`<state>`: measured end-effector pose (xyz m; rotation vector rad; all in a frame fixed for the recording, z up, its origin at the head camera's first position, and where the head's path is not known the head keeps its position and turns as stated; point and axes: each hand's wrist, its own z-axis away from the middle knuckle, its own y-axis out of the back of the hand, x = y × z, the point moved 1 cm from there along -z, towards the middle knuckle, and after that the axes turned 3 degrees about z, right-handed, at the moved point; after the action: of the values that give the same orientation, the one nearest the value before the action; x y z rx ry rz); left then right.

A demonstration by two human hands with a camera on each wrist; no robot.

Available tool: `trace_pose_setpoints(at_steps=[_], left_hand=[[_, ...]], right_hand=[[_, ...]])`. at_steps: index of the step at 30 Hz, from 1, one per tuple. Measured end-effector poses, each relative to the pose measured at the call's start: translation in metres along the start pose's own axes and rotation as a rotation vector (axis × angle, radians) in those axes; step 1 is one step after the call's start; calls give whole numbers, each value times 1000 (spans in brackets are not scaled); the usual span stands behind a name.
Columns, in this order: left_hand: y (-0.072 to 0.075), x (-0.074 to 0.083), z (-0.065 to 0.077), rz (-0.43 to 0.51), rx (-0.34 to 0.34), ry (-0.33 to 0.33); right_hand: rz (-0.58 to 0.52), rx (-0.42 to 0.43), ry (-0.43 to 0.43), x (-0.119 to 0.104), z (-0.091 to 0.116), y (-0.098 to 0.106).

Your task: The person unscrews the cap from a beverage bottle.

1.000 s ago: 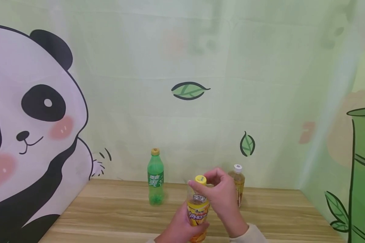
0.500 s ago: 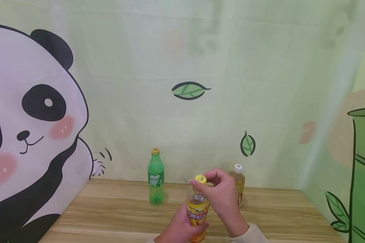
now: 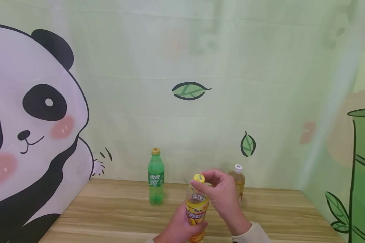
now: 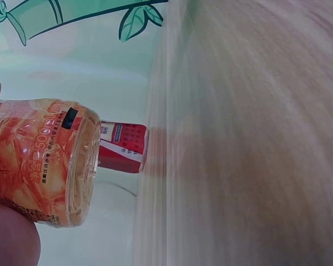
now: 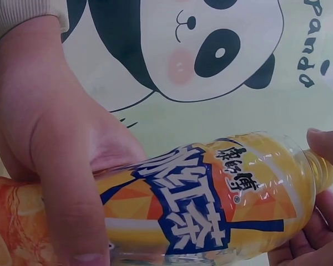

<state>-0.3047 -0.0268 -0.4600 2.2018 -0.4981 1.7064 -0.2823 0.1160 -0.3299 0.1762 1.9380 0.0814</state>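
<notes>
Gripping the bottle: left hand (image 3: 180, 221), fingers and thumb curled round the lower body of the yellow-labelled bottle (image 3: 197, 210).
Yellow cap (image 3: 199, 178): on the bottle's neck, pinched by the right hand (image 3: 225, 192) between thumb and fingers.
Yellow-labelled bottle: at the near side, slightly right of the middle, nearly upright, its base raised above the table (image 3: 118, 211); clear plastic shows above the label, orange lower down.
Green bottle (image 3: 156, 179): upright on the table, farther off and to the left, gold cap (image 3: 155, 151) on, well apart from both hands.
White-capped bottle (image 3: 240, 180): at the far right, brownish, partly hidden behind the right hand.
Red carton (image 4: 122, 147): seen in the left wrist view beyond the held bottle's base, partly covered by it.
Backdrop (image 3: 134, 111): pale green, beyond the table, printed with a panda (image 3: 33, 71) at left and leaves (image 3: 189, 91).
</notes>
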Motion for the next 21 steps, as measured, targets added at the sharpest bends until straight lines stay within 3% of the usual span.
trace_pose_setpoints(at_steps=[10, 21], left_hand=[[0, 1, 1, 22, 3, 10], [2, 1, 0, -10, 6, 1]], right_hand=[[35, -57, 42, 4, -3, 2], [64, -203, 151, 8, -7, 7]])
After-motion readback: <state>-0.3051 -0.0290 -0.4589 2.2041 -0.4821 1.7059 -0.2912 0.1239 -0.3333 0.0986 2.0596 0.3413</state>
